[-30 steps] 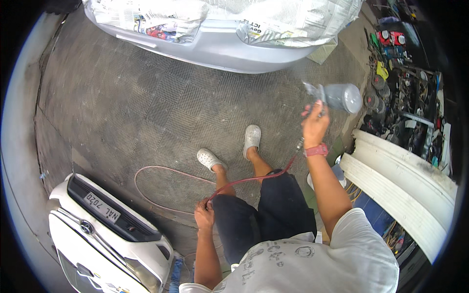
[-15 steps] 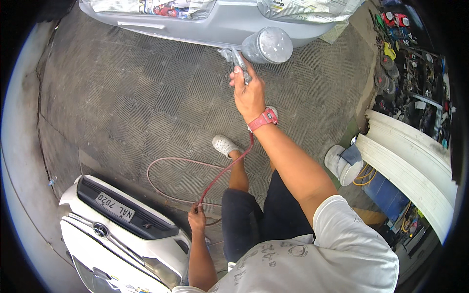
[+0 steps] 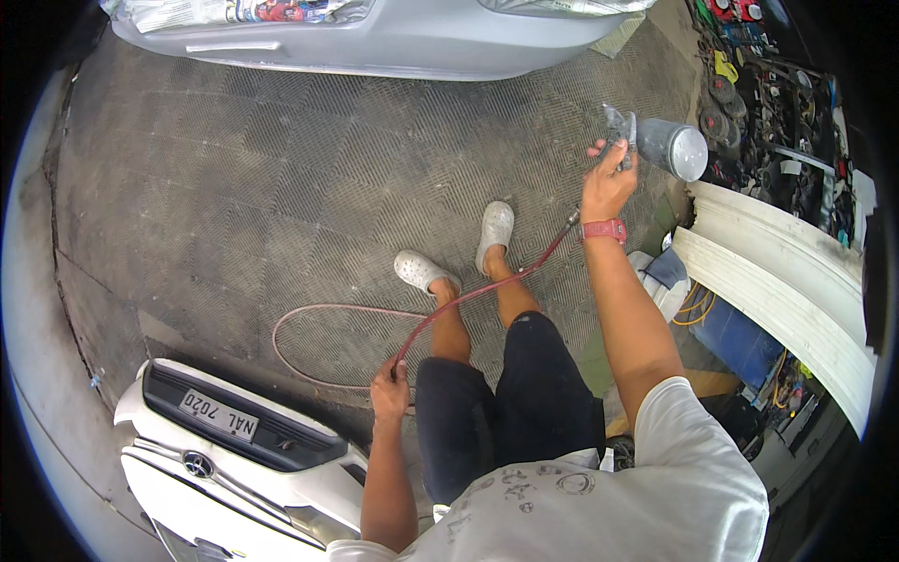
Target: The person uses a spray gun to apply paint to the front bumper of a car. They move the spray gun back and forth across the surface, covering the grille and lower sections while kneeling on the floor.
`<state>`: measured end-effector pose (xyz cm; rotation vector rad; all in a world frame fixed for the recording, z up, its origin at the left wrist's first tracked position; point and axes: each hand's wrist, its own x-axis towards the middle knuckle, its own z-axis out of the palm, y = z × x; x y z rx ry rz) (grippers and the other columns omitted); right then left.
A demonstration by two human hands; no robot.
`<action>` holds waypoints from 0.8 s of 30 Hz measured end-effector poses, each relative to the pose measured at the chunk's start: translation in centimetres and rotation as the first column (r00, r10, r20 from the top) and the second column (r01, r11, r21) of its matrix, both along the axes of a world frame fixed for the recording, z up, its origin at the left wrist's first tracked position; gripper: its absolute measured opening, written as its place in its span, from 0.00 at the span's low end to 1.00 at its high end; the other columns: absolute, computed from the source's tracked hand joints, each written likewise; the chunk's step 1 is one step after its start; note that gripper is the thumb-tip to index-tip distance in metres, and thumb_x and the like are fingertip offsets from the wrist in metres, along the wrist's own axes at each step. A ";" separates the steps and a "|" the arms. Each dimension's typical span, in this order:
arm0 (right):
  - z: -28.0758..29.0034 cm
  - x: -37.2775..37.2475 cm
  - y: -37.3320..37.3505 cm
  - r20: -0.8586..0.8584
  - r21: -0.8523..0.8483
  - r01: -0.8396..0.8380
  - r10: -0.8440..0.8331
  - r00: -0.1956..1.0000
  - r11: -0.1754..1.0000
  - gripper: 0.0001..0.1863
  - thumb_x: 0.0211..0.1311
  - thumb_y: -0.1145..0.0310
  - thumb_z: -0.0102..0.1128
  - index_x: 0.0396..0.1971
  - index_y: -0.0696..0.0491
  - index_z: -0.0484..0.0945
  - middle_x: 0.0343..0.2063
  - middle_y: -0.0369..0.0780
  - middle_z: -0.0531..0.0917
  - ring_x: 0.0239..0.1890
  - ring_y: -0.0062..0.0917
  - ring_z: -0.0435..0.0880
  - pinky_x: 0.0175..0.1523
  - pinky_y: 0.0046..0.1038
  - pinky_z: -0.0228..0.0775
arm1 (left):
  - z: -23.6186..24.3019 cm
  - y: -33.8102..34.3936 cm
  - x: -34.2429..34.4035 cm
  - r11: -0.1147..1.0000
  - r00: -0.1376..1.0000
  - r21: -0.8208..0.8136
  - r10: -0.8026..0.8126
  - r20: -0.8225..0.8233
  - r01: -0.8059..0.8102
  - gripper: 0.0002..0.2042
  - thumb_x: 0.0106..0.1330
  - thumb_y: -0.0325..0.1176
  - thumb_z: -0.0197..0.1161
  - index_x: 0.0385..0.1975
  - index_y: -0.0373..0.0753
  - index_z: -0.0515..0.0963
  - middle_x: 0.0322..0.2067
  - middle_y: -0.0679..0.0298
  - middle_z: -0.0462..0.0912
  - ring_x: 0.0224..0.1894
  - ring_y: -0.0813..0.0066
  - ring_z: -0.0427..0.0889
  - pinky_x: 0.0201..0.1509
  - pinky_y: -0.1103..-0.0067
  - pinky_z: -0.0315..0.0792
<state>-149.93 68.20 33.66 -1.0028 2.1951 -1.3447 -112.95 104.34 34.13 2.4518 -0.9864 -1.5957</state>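
My right hand (image 3: 610, 184) is closed round the handle of a paint spray gun (image 3: 622, 134), whose grey-smeared cylindrical cup (image 3: 676, 151) sticks out to the right. A dark red air hose (image 3: 487, 288) runs from near the gun's handle, past my legs, down to my left hand (image 3: 390, 389). That hand is wrapped round the hose beside my left thigh. At the far side lies a grey car bumper (image 3: 375, 42), its openings masked with newspaper. The gun is apart from the bumper, to its right.
A white car front (image 3: 253, 468) stands close on my left. Hose loops lie on the patterned floor mat (image 3: 281, 206). To my right are a white bucket (image 3: 660, 290), long white curved panels (image 3: 768, 272), a blue container (image 3: 740, 347) and cluttered tools and parts (image 3: 787, 140).
My right hand has swung the spray gun from the bumper's edge to the right, drawing the hose along. The bumper sits higher in view, and both my shoes now show fully.
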 end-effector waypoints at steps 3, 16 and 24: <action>-1.3 0.5 0.4 0.019 0.036 0.031 -0.032 0.999 0.999 0.23 0.85 0.58 0.52 0.57 0.66 0.78 0.32 0.43 0.87 0.31 0.26 0.87 0.37 0.32 0.79 | 0.0 -0.5 -0.4 1.000 1.000 -0.007 0.005 0.029 -0.005 0.21 0.79 0.44 0.62 0.61 0.37 0.83 0.52 0.43 0.88 0.58 0.44 0.87 0.64 0.62 0.77; -5.5 20.2 0.6 0.127 -0.045 -0.509 0.510 0.851 0.860 0.27 0.78 0.61 0.56 0.72 0.53 0.74 0.61 0.57 0.83 0.60 0.56 0.85 0.62 0.46 0.80 | -1.2 7.4 2.5 0.998 0.982 0.021 0.057 0.178 -0.062 0.21 0.78 0.43 0.62 0.62 0.36 0.82 0.51 0.42 0.88 0.57 0.43 0.87 0.61 0.61 0.79; -7.5 16.8 1.0 0.079 0.008 -0.537 0.534 0.842 0.844 0.25 0.79 0.61 0.58 0.71 0.52 0.76 0.53 0.54 0.88 0.53 0.50 0.89 0.57 0.43 0.82 | -2.0 6.9 0.4 0.997 0.992 0.057 0.047 0.121 -0.054 0.19 0.78 0.41 0.63 0.62 0.38 0.83 0.51 0.44 0.88 0.55 0.44 0.88 0.59 0.60 0.80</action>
